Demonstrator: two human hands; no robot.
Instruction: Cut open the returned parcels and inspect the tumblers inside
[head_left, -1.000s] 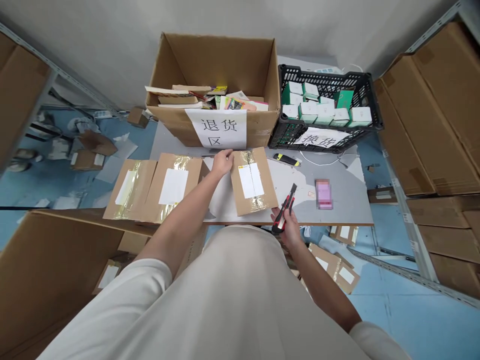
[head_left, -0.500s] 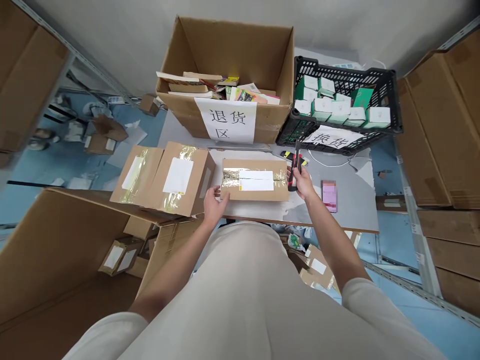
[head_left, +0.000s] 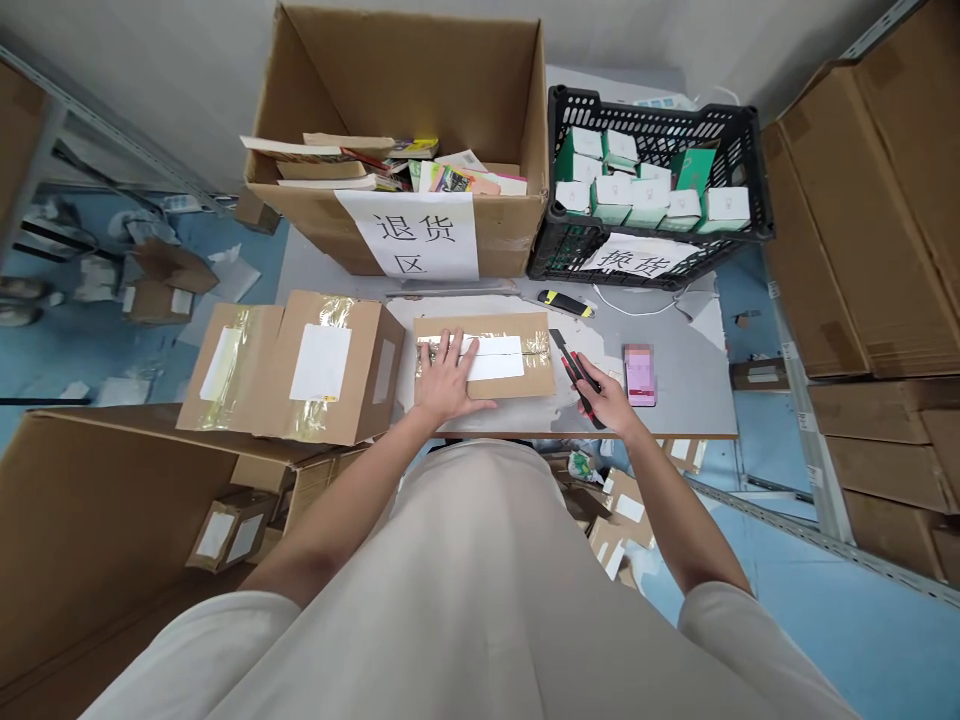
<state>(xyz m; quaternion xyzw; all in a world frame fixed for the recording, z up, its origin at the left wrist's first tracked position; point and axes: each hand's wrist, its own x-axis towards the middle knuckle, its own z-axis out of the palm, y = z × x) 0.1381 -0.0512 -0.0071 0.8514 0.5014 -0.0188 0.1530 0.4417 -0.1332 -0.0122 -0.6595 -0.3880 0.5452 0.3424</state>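
Note:
A taped cardboard box with a white label lies flat on the table in front of me. My left hand rests palm down on its left part, fingers spread over the tape and label edge. To the right of the box, my right hand is closed around a red and black utility knife. Its blade end points up and left, close to the box's right edge. Behind them lies a second, black and yellow utility knife. A phone with a lit screen lies right of my right hand.
Two taped boxes stand at the left. Behind are a large carton holding books and a black crate with green-white boxes. An open carton stands lower left; stacked cartons line the right.
My left hand has moved from the box's left side onto its top. My right hand has shifted slightly down, away from the box edge, and the knife now tilts leftward.

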